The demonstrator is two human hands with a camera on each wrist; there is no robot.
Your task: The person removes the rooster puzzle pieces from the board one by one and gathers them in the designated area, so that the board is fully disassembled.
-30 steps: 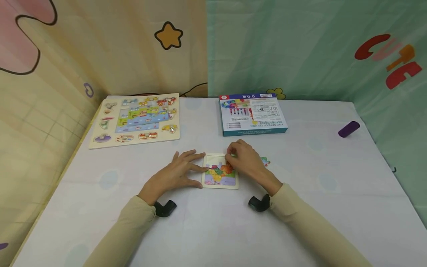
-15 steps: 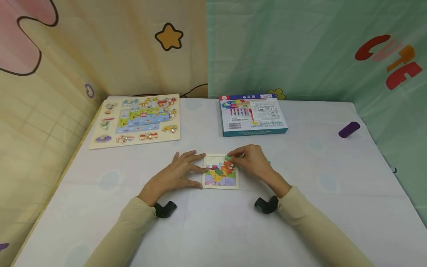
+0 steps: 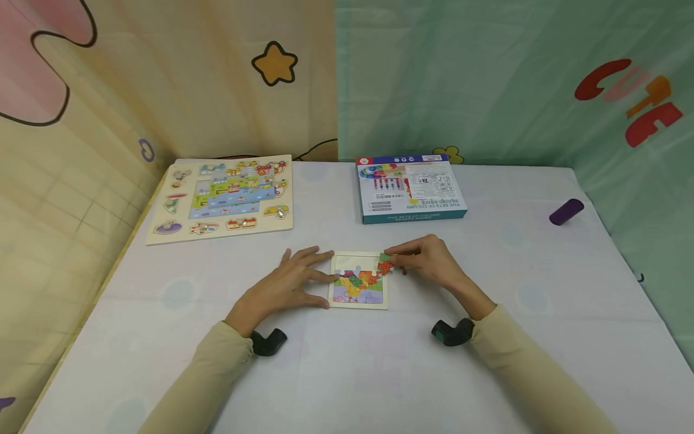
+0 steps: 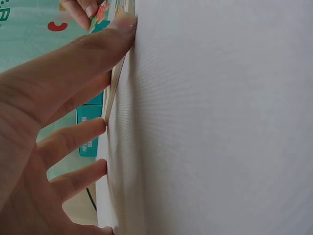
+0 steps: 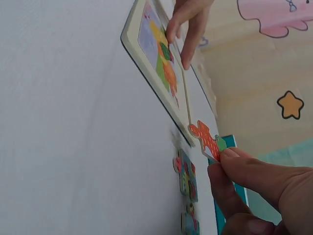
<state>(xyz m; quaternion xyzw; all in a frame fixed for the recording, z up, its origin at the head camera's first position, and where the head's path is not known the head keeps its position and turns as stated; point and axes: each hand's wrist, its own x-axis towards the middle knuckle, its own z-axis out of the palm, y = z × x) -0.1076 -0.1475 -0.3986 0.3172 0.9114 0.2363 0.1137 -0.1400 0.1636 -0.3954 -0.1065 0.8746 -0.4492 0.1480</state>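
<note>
A small square jigsaw puzzle in a pale frame lies on the table, its lower part filled with a colourful picture and its upper part showing bare pale backing. My left hand, fingers spread and mostly straight, rests against the frame's left side; in the left wrist view the thumb touches its edge. My right hand pinches a red and green puzzle piece between thumb and index finger, over the frame's upper right side. In the right wrist view this piece is tilted, close to the frame's corner.
Loose puzzle pieces lie on the table beside the frame, mostly hidden under my right hand in the head view. Further back are wooden peg puzzle boards and a boxed toy. A purple cylinder lies far right.
My right hand has moved to the right, drawing the pinched piece from over the puzzle's upper part to the frame's right side. The left hand has stayed in place.
</note>
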